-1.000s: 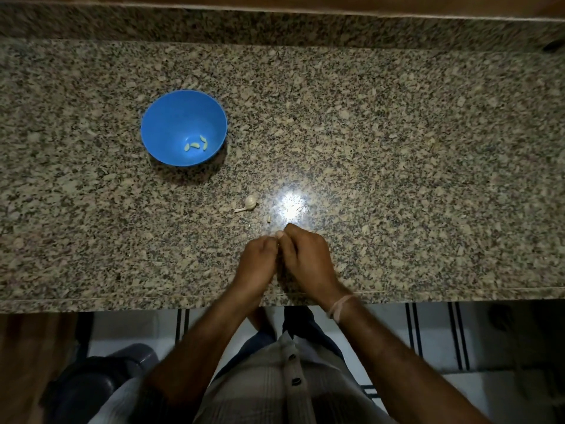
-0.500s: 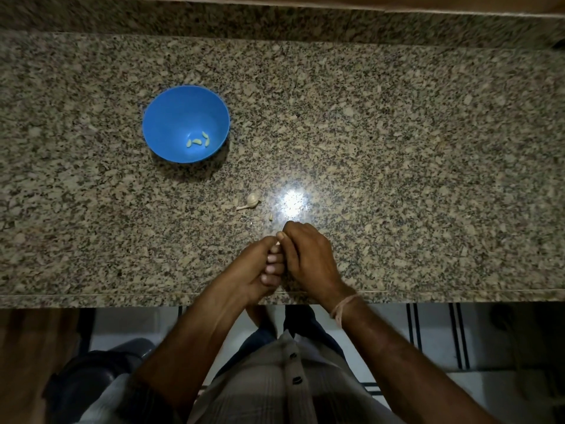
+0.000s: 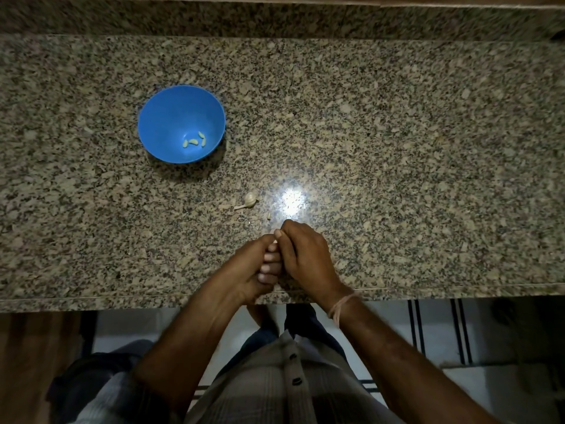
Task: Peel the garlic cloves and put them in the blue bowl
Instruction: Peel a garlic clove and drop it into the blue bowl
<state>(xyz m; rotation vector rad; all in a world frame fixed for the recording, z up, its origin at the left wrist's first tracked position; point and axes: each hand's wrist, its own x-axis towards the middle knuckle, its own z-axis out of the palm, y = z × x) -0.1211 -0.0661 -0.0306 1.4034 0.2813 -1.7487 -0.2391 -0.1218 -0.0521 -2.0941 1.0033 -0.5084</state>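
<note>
The blue bowl stands on the granite counter at the left, with three peeled cloves lying in its bottom. A small garlic bulb with a stalk lies on the counter between the bowl and my hands. Near the counter's front edge my left hand and my right hand are pressed together, fingers curled, pinching a garlic clove between their fingertips. Only a pale sliver of the clove shows; the rest is hidden by my fingers.
The granite counter stretches wide to the right, with a bright light glare just beyond my hands. A small scrap of garlic skin lies near the glare. A raised granite ledge runs along the back.
My left hand turned palm-up so its fingertips show, while both hands stayed together on the clove. The bowl and bulb have not moved.
</note>
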